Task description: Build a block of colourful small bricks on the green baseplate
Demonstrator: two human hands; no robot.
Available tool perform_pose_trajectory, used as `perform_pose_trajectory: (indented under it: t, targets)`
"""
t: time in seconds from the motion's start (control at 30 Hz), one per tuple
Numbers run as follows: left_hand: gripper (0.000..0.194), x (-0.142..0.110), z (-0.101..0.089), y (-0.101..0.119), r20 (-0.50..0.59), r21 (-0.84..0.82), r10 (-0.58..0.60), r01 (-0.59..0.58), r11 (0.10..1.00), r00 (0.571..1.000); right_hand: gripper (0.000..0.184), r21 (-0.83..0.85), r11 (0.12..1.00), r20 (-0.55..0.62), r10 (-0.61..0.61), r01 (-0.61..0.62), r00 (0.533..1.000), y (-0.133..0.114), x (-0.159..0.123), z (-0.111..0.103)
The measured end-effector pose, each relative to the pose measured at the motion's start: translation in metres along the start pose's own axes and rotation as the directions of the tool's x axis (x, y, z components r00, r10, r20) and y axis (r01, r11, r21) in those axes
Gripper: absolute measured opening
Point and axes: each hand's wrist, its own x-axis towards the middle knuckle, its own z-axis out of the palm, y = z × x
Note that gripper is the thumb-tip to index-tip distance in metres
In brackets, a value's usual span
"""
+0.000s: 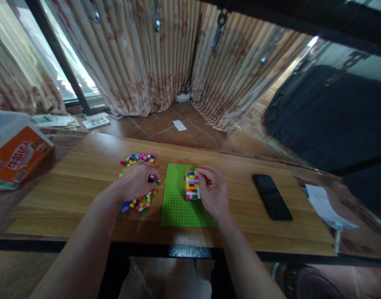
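Many small coloured toy bricks lie in a loose pile (142, 202) on the left half of the table. My left hand (136, 180) is over this pile with its fingers curled in, and a few dark and white bricks (153, 179) show by its fingertips. To the right lies a green studded baseplate (174, 207). On it stands a small built block of multicoloured bricks (192, 187) in rows. My right hand (214, 191) rests against the block's right side, thumb and fingers drawn together by its far right corner. Whatever is between those fingers is mostly hidden.
A black phone (272, 197) lies on the wooden table (240, 236) at right. Past the right end are white papers (329, 207). An orange-labelled plastic box (19, 155) stands at far left. Curtains (140, 62) hang behind the table.
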Motion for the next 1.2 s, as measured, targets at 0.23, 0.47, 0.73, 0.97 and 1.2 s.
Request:
perform_pose_trajectory:
  t: [0.23, 0.47, 0.73, 0.97, 1.2]
  targets:
    - [0.013, 0.004, 0.006, 0.005, -0.021, 0.1, -0.005, 0.008, 0.995, 1.0, 0.022, -0.007, 1.0, 0.013, -0.004, 0.004, 1.0, 0.002, 0.0, 0.0]
    - [0.011, 0.007, 0.008, 0.006, -0.04, 0.091, 0.047, -0.044, 0.995, 0.998, 0.022, -0.019, 1.0, 0.013, -0.013, 0.013, 1.0, 0.0, 0.001, 0.0]
    - [0.007, 0.012, 0.01, 0.016, -0.159, -0.215, -0.066, 0.03, 0.976, 0.985, 0.02, -0.085, 0.995, 0.008, -0.056, 0.057, 0.998, -0.005, 0.0, 0.001]
    - [0.009, 0.018, 0.031, 0.04, -0.203, -0.674, -0.148, -0.028, 0.739, 0.968, 0.017, -0.113, 0.988, 0.069, -0.098, 0.105, 0.993, -0.015, -0.002, 0.001]
    - [0.009, 0.021, 0.043, 0.052, -0.248, -0.726, -0.091, -0.123, 0.676, 0.964, 0.016, -0.116, 0.982, 0.126, -0.131, 0.146, 0.983, -0.017, -0.002, 0.003]
